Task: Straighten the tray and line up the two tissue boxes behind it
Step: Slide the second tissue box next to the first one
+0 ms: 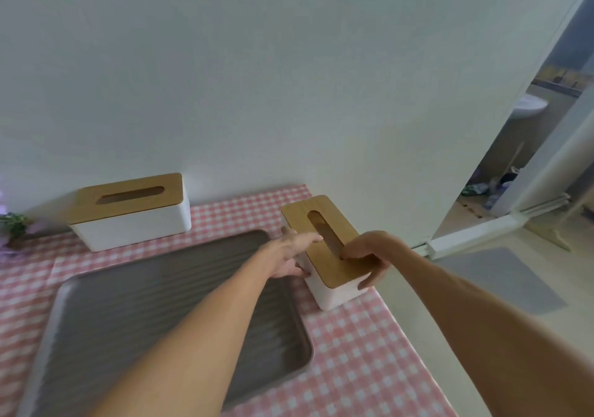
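A large grey ribbed tray (135, 304) with a pale rim lies on the pink checked tablecloth, skewed to the table's edges. One white tissue box with a wooden lid (131, 211) stands by the wall at the back left. A second white tissue box with a wooden lid (324, 249) stands at the table's right edge, its long side pointing away from me. My left hand (294, 252) grips that box's left side, fingers over the lid. My right hand (366, 256) grips its near right end, thumb on the lid.
The pink checked table (363, 358) ends just right of the second box. A white wall (257, 79) rises behind. A small plant (14, 225) sits at the far left. An open doorway (527, 172) and a grey floor mat (501, 278) lie to the right.
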